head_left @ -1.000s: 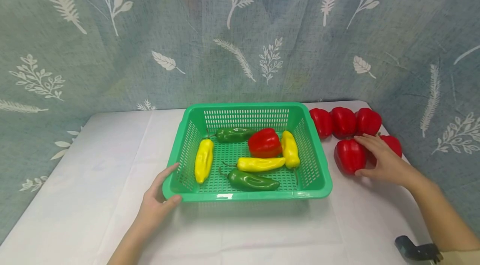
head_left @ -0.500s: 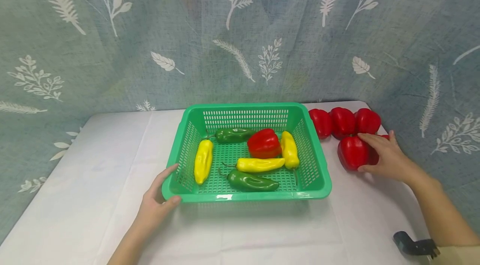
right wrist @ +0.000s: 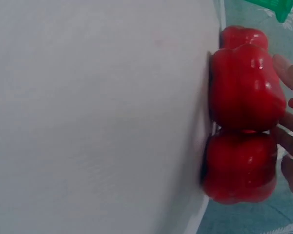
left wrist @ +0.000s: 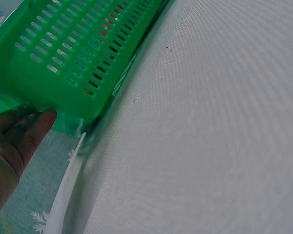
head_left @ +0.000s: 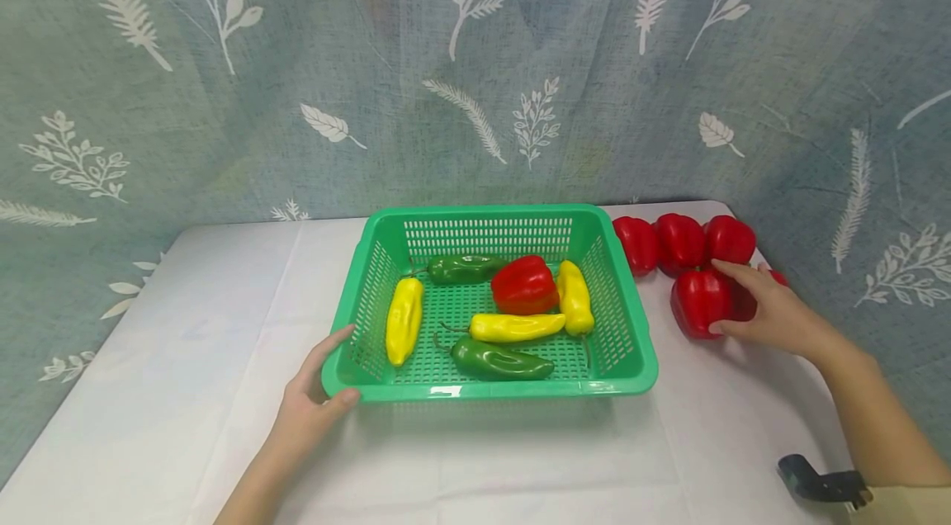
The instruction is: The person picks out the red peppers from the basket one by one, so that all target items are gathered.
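Observation:
A green plastic basket (head_left: 490,389) stands on the table, and my left hand (head_left: 312,393) grips its near left corner, thumb at the front rim. Inside lie a red bell pepper (head_left: 524,286), several yellow peppers (head_left: 404,321) and green peppers (head_left: 502,359). To the right of the basket, my right hand (head_left: 776,314) holds another red bell pepper (head_left: 698,304) between thumb and fingers. The right wrist view shows this bell pepper (right wrist: 246,87) on the table beside a second bell pepper (right wrist: 241,165). That second one is mostly hidden behind my hand in the head view.
Several red bell peppers (head_left: 679,243) sit in a row at the table's back right corner. A white cloth covers the table (head_left: 186,343). A patterned curtain (head_left: 371,96) hangs behind it. A dark strap-like piece (head_left: 820,480) is by the right forearm.
My right hand has shifted slightly right and away from me with the red bell pepper, bringing it near the back row. The left hand and basket have stayed in place.

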`<state>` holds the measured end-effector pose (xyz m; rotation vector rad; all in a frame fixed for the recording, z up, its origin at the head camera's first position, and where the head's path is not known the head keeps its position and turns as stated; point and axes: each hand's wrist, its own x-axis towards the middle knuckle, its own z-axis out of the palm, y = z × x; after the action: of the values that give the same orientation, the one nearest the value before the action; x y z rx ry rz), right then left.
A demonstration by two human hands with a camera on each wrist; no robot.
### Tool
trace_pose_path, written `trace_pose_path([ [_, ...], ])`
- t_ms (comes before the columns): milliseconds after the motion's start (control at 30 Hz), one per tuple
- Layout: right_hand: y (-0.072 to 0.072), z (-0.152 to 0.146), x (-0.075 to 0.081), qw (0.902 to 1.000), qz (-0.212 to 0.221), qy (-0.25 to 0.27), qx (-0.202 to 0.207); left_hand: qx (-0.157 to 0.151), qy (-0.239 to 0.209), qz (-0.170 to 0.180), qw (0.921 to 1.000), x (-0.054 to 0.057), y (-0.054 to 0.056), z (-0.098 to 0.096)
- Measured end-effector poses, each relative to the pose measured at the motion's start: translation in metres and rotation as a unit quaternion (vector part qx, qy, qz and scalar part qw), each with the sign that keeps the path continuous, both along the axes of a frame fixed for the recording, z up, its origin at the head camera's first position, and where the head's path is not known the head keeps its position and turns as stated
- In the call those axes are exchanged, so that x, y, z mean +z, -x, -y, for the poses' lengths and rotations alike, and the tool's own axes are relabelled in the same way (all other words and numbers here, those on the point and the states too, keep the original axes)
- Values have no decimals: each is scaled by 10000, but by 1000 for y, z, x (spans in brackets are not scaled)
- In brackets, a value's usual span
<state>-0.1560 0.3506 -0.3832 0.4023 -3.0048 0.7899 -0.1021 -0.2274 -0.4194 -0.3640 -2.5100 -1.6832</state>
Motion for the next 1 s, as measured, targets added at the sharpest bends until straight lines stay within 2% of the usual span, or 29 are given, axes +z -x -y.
trace_pose_path([
  [533, 11, 20, 35, 9966, 690, 380, -222, 69, 139, -10, 9999, 1, -1, -1],
  [700, 16, 29, 45, 9957, 763, 519, -2, 77, 163, -39, 9998, 2, -1, 0],
  [933, 25, 40, 57, 9941, 523, 764, 569, -41, 58, -34, 10000, 1, -1, 1],
  [1000, 25, 42, 62, 9941, 523, 749, 592, -64, 78, 31, 9999, 1, -1, 0],
])
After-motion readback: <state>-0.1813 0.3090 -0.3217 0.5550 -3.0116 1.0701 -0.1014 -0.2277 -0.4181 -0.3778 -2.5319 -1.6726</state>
